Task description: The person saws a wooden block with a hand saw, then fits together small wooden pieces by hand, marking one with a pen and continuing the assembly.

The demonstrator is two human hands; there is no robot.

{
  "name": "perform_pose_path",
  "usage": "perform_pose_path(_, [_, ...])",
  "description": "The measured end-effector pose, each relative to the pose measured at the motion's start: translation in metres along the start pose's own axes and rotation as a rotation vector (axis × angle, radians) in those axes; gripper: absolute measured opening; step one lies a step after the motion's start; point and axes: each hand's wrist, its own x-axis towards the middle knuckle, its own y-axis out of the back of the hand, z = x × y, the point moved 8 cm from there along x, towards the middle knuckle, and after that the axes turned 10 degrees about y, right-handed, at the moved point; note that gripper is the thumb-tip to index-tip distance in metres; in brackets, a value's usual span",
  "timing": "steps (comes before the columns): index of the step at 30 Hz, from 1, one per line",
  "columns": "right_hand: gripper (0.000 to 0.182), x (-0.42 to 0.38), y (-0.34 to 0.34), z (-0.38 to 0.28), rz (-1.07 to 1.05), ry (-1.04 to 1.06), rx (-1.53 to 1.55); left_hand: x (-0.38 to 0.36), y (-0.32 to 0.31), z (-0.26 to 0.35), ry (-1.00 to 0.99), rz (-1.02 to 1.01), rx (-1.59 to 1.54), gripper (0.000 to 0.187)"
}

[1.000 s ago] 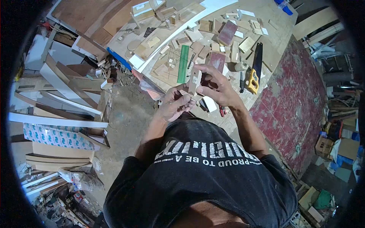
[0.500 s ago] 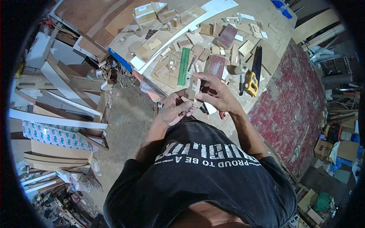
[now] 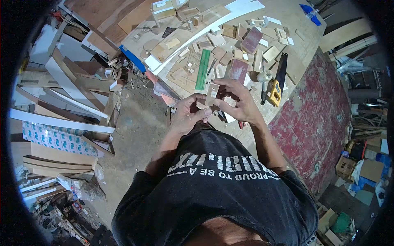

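Note:
Between my two hands, close to my chest, is a small pale wooden piece (image 3: 211, 95) with a light rectangular patch on its face. My left hand (image 3: 191, 115) grips its lower end, thumb laid across it. With thumb and forefinger spread along its length, my right hand (image 3: 238, 102) holds it from the other side. Just beyond my hands a green ruler (image 3: 202, 69) lies on the worktable (image 3: 283, 39). To the right of my right hand are a handsaw (image 3: 280, 80) with a yellow handle and a small round bottle (image 3: 264, 76).
Wood offcuts and two dark red blocks (image 3: 251, 40) cover much of the table. A long white curved strip (image 3: 193, 39) crosses it. Curved panels (image 3: 61, 121) are stacked at left. A worn red floor (image 3: 312, 119) lies at right, beside cardboard boxes (image 3: 347, 164).
The wooden piece has tilted a little and shows more of its flat face. Both hands keep their hold on it. The view has shifted slightly, so the table sits further right.

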Motion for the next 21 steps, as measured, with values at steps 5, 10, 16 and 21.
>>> perform_pose_path(5, [0.055, 0.0002, -0.0052, 0.0017, -0.028, -0.008, -0.077, -0.0017, 0.0053, 0.0006, -0.036, 0.004, 0.019, 0.031])
perform_pose_path(10, [0.054, 0.0014, -0.0046, -0.0029, 0.025, 0.029, -0.124, -0.0018, 0.0075, 0.0008, -0.056, 0.009, 0.031, 0.033])
perform_pose_path(16, [0.052, 0.0010, -0.0036, -0.0027, 0.033, 0.056, -0.143, -0.0002, 0.0089, -0.0020, -0.054, 0.015, 0.010, 0.035])
perform_pose_path(21, [0.051, 0.0011, -0.0046, -0.0044, 0.003, 0.066, -0.134, -0.0004, 0.0090, -0.0029, -0.080, -0.009, 0.059, 0.036])
